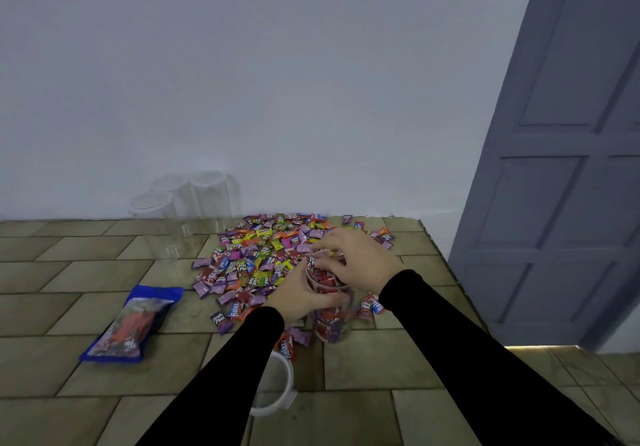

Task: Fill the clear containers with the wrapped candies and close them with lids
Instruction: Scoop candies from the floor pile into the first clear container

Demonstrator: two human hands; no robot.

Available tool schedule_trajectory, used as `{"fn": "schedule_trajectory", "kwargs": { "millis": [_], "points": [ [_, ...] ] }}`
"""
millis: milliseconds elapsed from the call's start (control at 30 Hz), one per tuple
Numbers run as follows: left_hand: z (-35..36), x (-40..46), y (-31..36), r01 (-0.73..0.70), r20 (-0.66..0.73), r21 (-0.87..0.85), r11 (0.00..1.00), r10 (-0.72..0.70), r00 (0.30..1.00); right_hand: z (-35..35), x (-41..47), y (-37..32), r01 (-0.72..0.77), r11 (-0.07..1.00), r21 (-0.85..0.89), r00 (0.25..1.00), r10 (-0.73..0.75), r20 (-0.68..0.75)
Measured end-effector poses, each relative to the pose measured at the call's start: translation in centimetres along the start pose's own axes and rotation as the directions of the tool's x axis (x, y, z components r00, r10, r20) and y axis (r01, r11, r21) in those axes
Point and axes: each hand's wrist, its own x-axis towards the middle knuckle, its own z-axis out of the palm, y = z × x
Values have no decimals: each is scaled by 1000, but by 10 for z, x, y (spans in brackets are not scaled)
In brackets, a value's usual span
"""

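Observation:
A clear container (333, 321) stands on the tiled floor, filled with red and purple wrapped candies. My left hand (300, 295) wraps around its upper side. Over its open mouth sits my right hand (356, 260), fingers curled down at the rim; whether it holds candy I cannot tell. A wide pile of wrapped candies (263, 255) spreads on the floor behind and left of the container. A white lid (277, 390) lies near me, partly hidden under my left sleeve. Three empty clear containers (162, 227) stand by the wall.
A blue candy bag (133, 321) lies flat on the floor to the left. The white wall runs along the back, and a grey door (561, 168) stands at the right. Loose candies lie around the container's base.

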Motion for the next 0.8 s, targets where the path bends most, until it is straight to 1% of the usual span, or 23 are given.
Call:
{"fn": "schedule_trajectory", "kwargs": {
  "millis": [67, 133, 200, 300, 333, 400, 467, 500, 533, 600, 667, 733, 800],
  "points": [
    [1, 0, 0, -14, 12, 3, 1000, 14, 1000, 6, 2, -2, 16, 999, -44, 996, -12, 84],
    [1, 1, -1, -29, 13, -10, 1000, 29, 999, 7, 3, -1, -21, 998, -55, 992, 28, 125],
    [1, 2, -1, -37, 6, -20, 999, 37, 999, 6, 5, 4, -38, 998, -44, 990, 43, 131],
    [0, 3, -3, -45, 9, -25, 999, 45, 999, 3, 5, 8, 1, 999, -47, 993, 5, 115],
    [0, 3, -3, -42, 16, -36, 998, 43, 999, 2, 4, 10, 5, 1000, -28, 997, -3, 84],
    [1, 2, -3, -29, 17, -75, 997, 31, 999, 3, 0, 16, -3, 999, 49, 999, 6, -54],
    [1, 0, 1, -13, 16, -88, 996, 14, 1000, 7, -8, 19, -14, 984, 179, 969, 57, -239],
    [-1, -1, 2, 3, 27, -67, 998, -1, 1000, 10, -13, 19, -21, 971, 240, 950, 95, -298],
    [-4, -2, 6, 14, 56, -15, 1000, -13, 998, 15, -17, 18, -46, 958, 282, 939, 138, -314],
    [-14, -5, 13, 54, 132, 140, 989, -73, 989, 25, -25, 14, -122, 941, 315, 943, 209, -260],
    [-27, -9, 21, 106, 158, 301, 948, -160, 974, 35, -29, 9, -188, 929, 319, 939, 265, -219],
    [-38, -14, 28, 151, 115, 430, 890, -220, 969, 44, -29, 4, -238, 901, 362, 915, 333, -229],
    [-48, -20, 25, 185, 62, 568, 802, -266, 962, 52, -30, -2, -263, 868, 422, 879, 396, -266]
  ]
}}
